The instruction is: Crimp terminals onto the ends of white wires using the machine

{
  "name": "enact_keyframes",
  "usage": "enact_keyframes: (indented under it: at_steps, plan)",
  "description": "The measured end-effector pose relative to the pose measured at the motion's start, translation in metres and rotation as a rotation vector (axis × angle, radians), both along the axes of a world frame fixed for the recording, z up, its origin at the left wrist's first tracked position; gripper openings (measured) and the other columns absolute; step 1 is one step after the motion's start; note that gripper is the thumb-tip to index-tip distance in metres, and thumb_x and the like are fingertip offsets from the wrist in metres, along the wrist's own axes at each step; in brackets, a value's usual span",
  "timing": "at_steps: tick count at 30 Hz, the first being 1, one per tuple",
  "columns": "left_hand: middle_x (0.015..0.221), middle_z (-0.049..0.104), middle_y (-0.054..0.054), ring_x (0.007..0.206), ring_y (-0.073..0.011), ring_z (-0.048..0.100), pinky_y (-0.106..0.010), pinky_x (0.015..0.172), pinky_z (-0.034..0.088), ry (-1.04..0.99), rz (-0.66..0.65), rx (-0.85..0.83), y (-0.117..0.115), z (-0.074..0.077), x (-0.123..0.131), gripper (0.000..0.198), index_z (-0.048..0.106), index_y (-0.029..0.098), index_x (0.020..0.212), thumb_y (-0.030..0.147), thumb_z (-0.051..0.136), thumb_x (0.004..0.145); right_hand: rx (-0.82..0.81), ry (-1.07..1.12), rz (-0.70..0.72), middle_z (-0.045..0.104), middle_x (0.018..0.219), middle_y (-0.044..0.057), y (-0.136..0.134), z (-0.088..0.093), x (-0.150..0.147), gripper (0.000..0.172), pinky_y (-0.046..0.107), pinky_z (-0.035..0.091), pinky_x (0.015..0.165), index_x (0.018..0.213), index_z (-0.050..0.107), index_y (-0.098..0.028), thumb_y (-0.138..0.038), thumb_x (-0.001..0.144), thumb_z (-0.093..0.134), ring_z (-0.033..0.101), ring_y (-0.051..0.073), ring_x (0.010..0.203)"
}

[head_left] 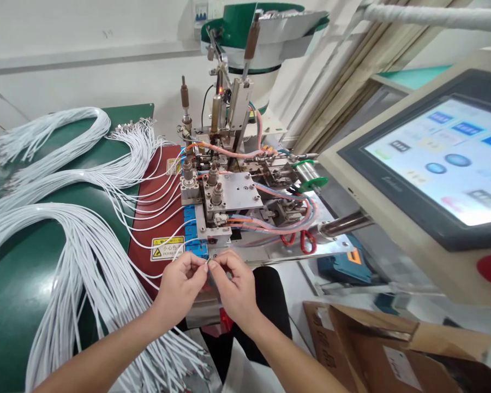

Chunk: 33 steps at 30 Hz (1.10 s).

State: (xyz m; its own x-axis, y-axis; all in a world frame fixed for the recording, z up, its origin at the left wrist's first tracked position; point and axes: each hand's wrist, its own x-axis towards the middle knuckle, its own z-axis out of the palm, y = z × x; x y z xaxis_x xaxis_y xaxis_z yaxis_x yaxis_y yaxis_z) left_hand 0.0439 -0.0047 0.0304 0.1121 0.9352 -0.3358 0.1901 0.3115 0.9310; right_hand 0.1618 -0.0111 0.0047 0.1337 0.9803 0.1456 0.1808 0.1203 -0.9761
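My left hand [183, 287] is closed in a pinch on the end of a white cable [150, 276], in front of the machine's near corner. Right beside it, my right hand [236, 288] pinches the thin wire ends at the cable's tip, thumbs almost meeting. The fingers hide most of that tip. Just beyond my fingertips is a row of blue clamp blocks [191, 231] along the machine's edge. Several white cables run from the blocks leftward over the red-brown plate [147, 229].
Large bundles of white cables [61, 218] lie on the green table [8, 311] at left. The metal machine [237, 191] carries a wire spool [309, 176] and hoses; a bowl feeder [265, 38] stands behind. At right are a touch screen [445, 158] and a cardboard box [384, 349].
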Motion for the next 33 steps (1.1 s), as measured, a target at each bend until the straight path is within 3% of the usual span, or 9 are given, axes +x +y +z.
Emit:
enact_keyframes:
  at_steps: [3,9,18,21,24,28,30,33]
  plan:
    - [0.056,0.055,0.003,0.047,-0.0084,0.053,-0.019,0.048,0.043,-0.018,0.002,-0.034,0.000,-0.002,-0.002,0.016,0.053,0.014,0.070,0.029,0.055,0.075,0.040,-0.060,0.054,0.048,0.059,-0.002,0.001,-0.002,0.005,0.018,0.024,0.037,0.053,0.057,0.053,-0.017,-0.016,0.075,0.052,0.045,0.011,0.056]
    - [0.050,0.054,0.004,0.044,-0.0092,0.053,-0.019,0.046,0.041,-0.036,-0.009,-0.084,0.002,-0.004,-0.003,0.016,0.053,0.014,0.073,0.030,0.056,0.074,-0.073,0.017,0.075,0.055,0.067,0.001,0.005,-0.002,0.014,0.010,0.024,0.041,0.053,0.067,0.059,-0.016,-0.020,0.075,0.053,0.051,0.012,0.060]
    - [0.050,0.055,0.004,0.046,-0.0091,0.054,-0.019,0.047,0.041,-0.076,-0.018,-0.089,0.003,-0.006,-0.002,0.018,0.055,0.014,0.073,0.032,0.058,0.074,-0.128,0.085,0.095,0.053,0.063,-0.001,0.008,-0.002,0.009,0.011,0.022,0.042,0.050,0.063,0.057,-0.017,-0.020,0.074,0.054,0.050,0.010,0.055]
    - [0.050,0.055,0.003,0.045,-0.0092,0.053,-0.020,0.047,0.042,-0.088,0.000,-0.101,0.003,-0.005,-0.002,0.019,0.054,0.014,0.073,0.032,0.058,0.073,-0.043,0.017,0.063,0.054,0.063,0.000,0.006,-0.005,0.009,0.012,0.023,0.043,0.051,0.063,0.058,-0.017,-0.018,0.075,0.054,0.051,0.011,0.057]
    - [0.050,0.055,0.003,0.045,-0.0094,0.054,-0.019,0.046,0.042,-0.061,0.014,-0.105,0.003,-0.006,-0.001,0.018,0.055,0.014,0.074,0.031,0.058,0.073,0.165,-0.195,0.016,0.056,0.067,0.003,0.005,-0.007,0.012,0.011,0.027,0.044,0.057,0.068,0.060,-0.018,-0.016,0.075,0.053,0.053,0.014,0.063]
    - [0.049,0.055,0.004,0.045,-0.0094,0.054,-0.019,0.046,0.041,-0.002,0.002,-0.098,0.001,-0.008,-0.002,0.015,0.056,0.015,0.073,0.030,0.057,0.072,0.367,-0.495,0.126,0.059,0.073,0.006,0.007,-0.005,0.018,0.010,0.031,0.043,0.063,0.074,0.062,-0.018,-0.015,0.075,0.053,0.052,0.017,0.069]
    - [0.049,0.054,0.004,0.045,-0.0091,0.054,-0.019,0.046,0.041,0.014,-0.008,-0.083,0.001,-0.009,-0.002,0.015,0.056,0.015,0.071,0.029,0.056,0.073,0.329,-0.457,0.141,0.058,0.071,0.005,0.008,-0.004,0.019,0.009,0.030,0.043,0.063,0.072,0.059,-0.018,-0.015,0.076,0.052,0.052,0.017,0.068]
    - [0.051,0.055,0.003,0.044,-0.0084,0.052,-0.018,0.045,0.040,0.000,-0.012,-0.085,0.001,-0.010,-0.002,0.016,0.056,0.014,0.072,0.031,0.056,0.074,0.135,-0.216,0.059,0.055,0.067,0.002,0.007,-0.006,0.018,0.011,0.026,0.043,0.057,0.068,0.055,-0.018,-0.017,0.078,0.051,0.051,0.014,0.062]
